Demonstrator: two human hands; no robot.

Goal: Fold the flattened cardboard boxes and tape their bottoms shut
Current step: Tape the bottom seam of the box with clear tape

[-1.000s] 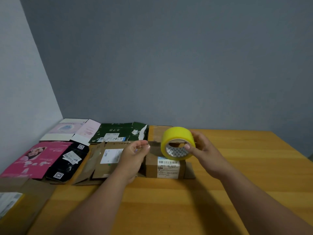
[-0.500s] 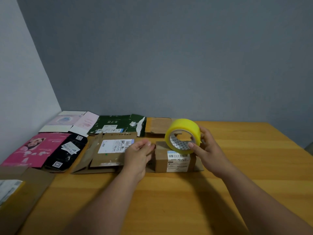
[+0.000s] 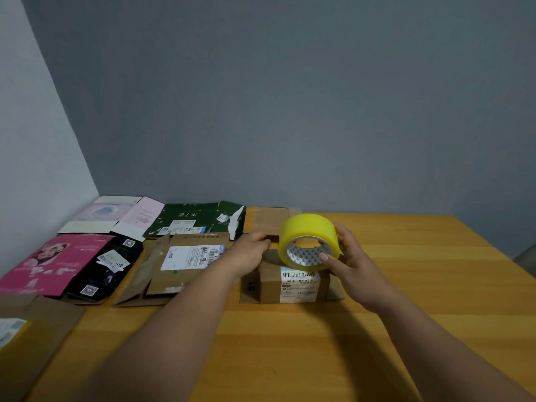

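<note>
A small brown cardboard box (image 3: 271,290) with a white barcode label stands folded on the wooden table (image 3: 406,329), its side flaps spread flat. My right hand (image 3: 352,262) grips a yellow tape roll (image 3: 307,240) just above the box's top. My left hand (image 3: 251,252) rests on the box's upper left edge with its fingers curled toward the roll; whether they pinch the tape end I cannot tell.
Flattened boxes lie along the table's left side: a brown one with a shipping label (image 3: 179,265), a black one (image 3: 104,271), a pink one (image 3: 49,262), a green one (image 3: 197,220), a pale pink one (image 3: 116,214) and a brown one (image 3: 269,219) behind the roll. Another brown piece (image 3: 34,338) sits at the near left corner.
Both hands and the tape roll have shifted right together. My left hand has moved closer to the roll over the box's top.
</note>
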